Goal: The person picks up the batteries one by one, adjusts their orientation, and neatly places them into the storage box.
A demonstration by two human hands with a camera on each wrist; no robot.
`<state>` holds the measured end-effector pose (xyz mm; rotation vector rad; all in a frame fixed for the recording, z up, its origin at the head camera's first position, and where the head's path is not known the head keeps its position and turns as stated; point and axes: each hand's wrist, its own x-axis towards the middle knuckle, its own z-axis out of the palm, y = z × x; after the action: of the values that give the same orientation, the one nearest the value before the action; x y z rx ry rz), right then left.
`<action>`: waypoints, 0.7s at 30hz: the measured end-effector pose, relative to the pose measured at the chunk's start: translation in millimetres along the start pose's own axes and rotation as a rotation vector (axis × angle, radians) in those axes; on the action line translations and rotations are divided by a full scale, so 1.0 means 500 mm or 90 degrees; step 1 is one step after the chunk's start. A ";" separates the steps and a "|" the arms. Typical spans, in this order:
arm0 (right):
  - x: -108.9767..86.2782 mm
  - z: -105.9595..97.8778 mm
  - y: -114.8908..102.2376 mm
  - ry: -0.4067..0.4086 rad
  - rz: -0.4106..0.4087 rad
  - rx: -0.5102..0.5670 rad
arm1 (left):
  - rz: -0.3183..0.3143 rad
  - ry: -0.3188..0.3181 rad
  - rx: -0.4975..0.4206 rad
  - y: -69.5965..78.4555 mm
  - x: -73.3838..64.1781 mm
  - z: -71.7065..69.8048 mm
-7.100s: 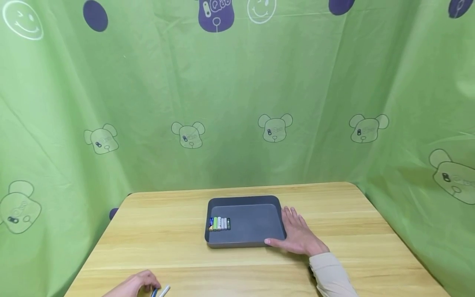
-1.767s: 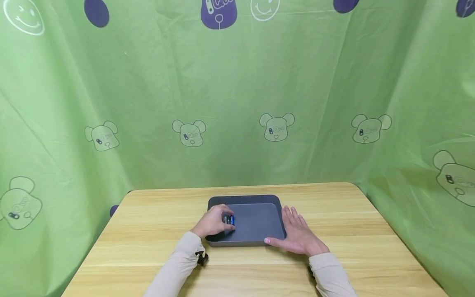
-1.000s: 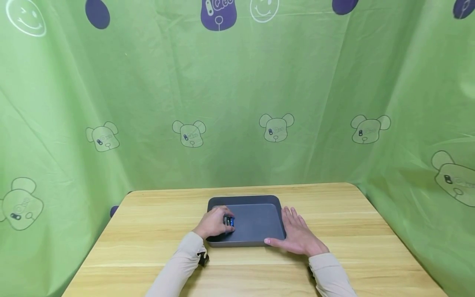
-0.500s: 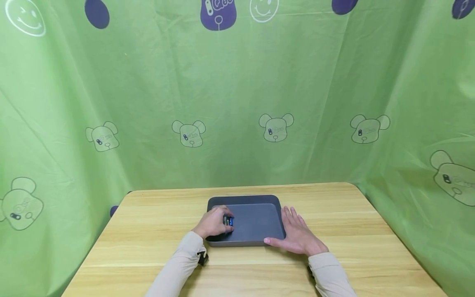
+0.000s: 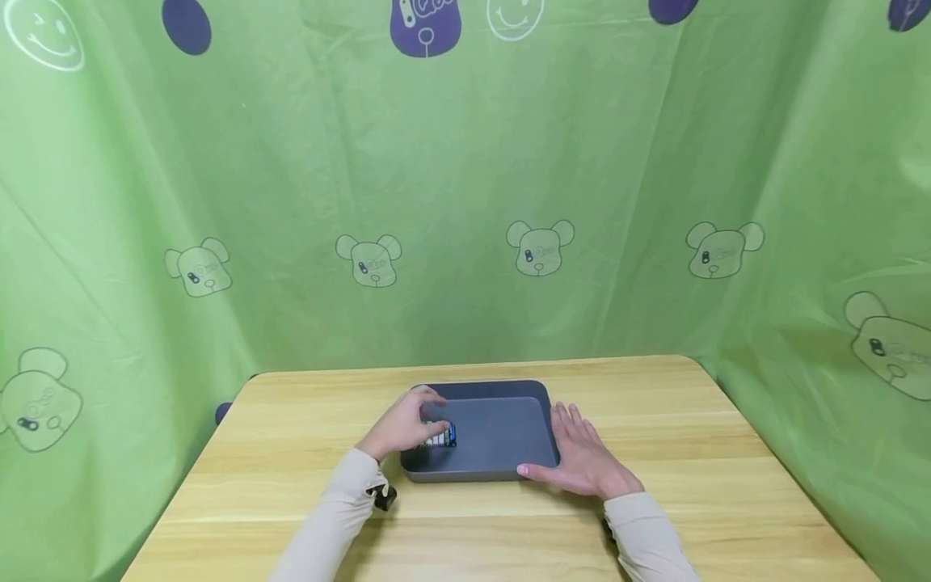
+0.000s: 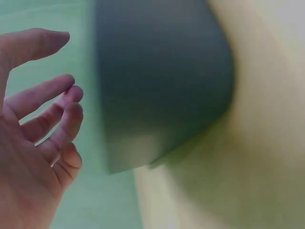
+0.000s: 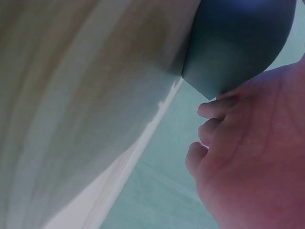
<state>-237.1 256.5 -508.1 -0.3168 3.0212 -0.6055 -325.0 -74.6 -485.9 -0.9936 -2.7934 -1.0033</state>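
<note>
A dark grey rectangular tray (image 5: 502,436) lies on the wooden table. Inside, at its left, several batteries (image 5: 440,439) stand side by side in a row, with a blue one at the right end. My left hand (image 5: 400,422) hovers over the tray's left side and partly covers the row. Its thumb and fingers are spread apart with nothing between them, as the left wrist view also shows. My right hand (image 5: 587,459) rests against the tray's right wall, fingers straight, thumb on the front right corner. In the right wrist view the palm faces the tray's outer wall (image 7: 238,47).
A pale wooden table (image 5: 291,453) surrounds the tray. Green curtains (image 5: 451,178) with bear prints hang behind the table and on both sides.
My left hand brought blue and pale batteries from the front left into the tray. It held the row's end until half a second ago, then let go and drew back leftward. The right hand stayed.
</note>
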 end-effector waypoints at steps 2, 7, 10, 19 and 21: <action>0.000 -0.001 0.001 0.001 0.000 0.000 | 0.006 0.001 -0.004 0.002 -0.007 -0.020; 0.001 0.000 0.000 0.001 -0.001 0.002 | 0.008 0.009 -0.013 0.001 -0.040 -0.067; 0.001 -0.001 0.000 -0.001 -0.001 0.001 | -0.007 0.015 -0.014 -0.003 -0.068 -0.091; -0.001 -0.005 -0.003 -0.003 0.001 0.002 | -0.020 0.030 -0.004 -0.026 -0.158 -0.139; -0.001 -0.004 -0.004 -0.006 0.000 0.001 | -0.022 0.027 -0.008 -0.029 -0.180 -0.144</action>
<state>-236.4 255.5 -505.2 -0.3175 3.0115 -0.6056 -275.4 -175.7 -456.1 -0.9176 -2.7823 -1.0340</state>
